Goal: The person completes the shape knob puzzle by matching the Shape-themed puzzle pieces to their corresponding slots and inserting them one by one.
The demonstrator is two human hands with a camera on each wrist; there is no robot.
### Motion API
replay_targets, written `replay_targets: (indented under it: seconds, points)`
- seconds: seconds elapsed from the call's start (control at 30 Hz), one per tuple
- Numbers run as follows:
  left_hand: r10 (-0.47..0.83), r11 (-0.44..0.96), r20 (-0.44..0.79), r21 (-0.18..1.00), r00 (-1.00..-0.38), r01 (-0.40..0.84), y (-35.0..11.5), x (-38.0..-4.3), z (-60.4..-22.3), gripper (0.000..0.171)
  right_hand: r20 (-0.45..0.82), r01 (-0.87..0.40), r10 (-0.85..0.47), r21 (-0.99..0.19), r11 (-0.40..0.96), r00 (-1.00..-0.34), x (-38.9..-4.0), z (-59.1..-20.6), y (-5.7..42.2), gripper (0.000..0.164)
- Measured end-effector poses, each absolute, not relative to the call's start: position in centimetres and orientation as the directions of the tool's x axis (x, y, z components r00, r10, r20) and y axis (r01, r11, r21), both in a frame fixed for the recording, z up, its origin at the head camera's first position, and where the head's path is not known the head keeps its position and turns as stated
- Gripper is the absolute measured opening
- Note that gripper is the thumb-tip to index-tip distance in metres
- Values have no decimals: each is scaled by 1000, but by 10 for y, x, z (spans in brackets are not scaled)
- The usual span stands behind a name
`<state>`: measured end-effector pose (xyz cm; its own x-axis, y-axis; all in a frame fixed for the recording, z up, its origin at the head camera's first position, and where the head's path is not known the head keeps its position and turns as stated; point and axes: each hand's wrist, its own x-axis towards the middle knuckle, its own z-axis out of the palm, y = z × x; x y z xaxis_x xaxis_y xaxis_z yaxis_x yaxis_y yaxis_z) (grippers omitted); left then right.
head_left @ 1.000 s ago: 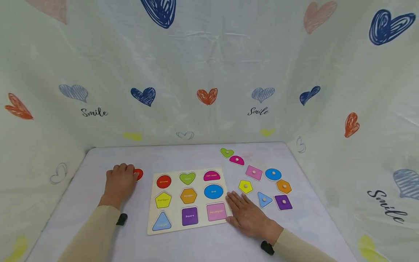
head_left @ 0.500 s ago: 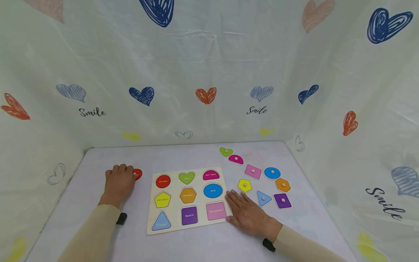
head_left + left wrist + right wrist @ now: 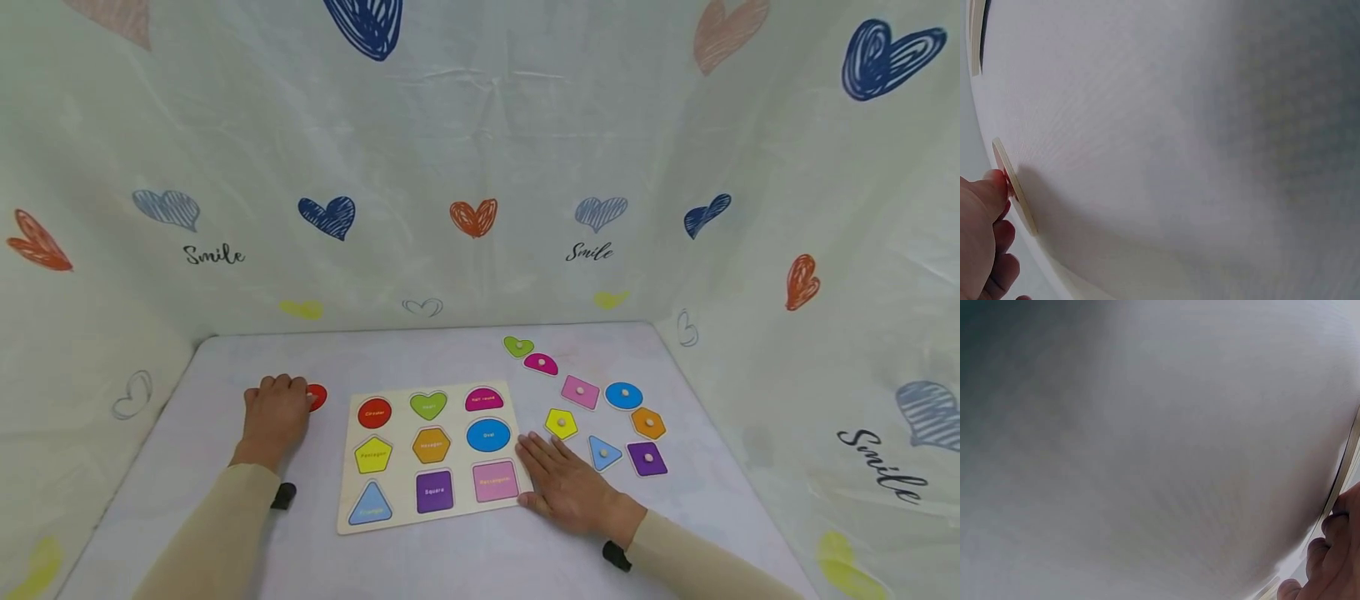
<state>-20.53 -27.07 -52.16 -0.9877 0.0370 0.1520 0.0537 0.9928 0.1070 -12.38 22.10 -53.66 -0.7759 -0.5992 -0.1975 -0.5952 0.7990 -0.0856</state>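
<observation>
At the table's left, my left hand (image 3: 276, 421) pinches a red circle puzzle piece (image 3: 318, 397) near its middle, between thumb and fingers; most of the grip is hidden in the head view. The left wrist view gives the piece (image 3: 1017, 192) edge-on, with the thumb and a fingertip at its face. A cream shape puzzle board (image 3: 401, 417) lies to the right of that hand, printed with coloured, labelled shapes. My right hand (image 3: 573, 492) rests with straight fingers at the board's right edge. Its fingertips touch the board.
Several knobbed pieces lie right of the board: green heart (image 3: 518, 347), magenta half round (image 3: 541, 363), pink rectangle (image 3: 580, 392), blue oval (image 3: 624, 395), yellow pentagon (image 3: 561, 423), orange hexagon (image 3: 648, 423), light blue triangle (image 3: 604, 453), purple square (image 3: 647, 458). A heart-printed curtain (image 3: 450, 142) surrounds the table.
</observation>
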Motion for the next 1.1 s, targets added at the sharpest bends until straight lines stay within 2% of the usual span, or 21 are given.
replay_targets:
  seconds: [0.47, 0.77, 1.1]
  points:
    - [47, 996, 168, 71, -985, 60, -267, -203, -521, 28, -180, -599, -600, -68, 798, -779, -123, -537, 220, 82]
    - [44, 997, 167, 51, -985, 54, -236, -201, -508, 39, -176, -602, -601, -53, 797, -780, -121, -536, 221, 81]
    - [110, 990, 169, 70, -980, 123, -206, -198, -507, 39, -172, -604, -603, -50, 795, -779, -122, -537, 220, 81]
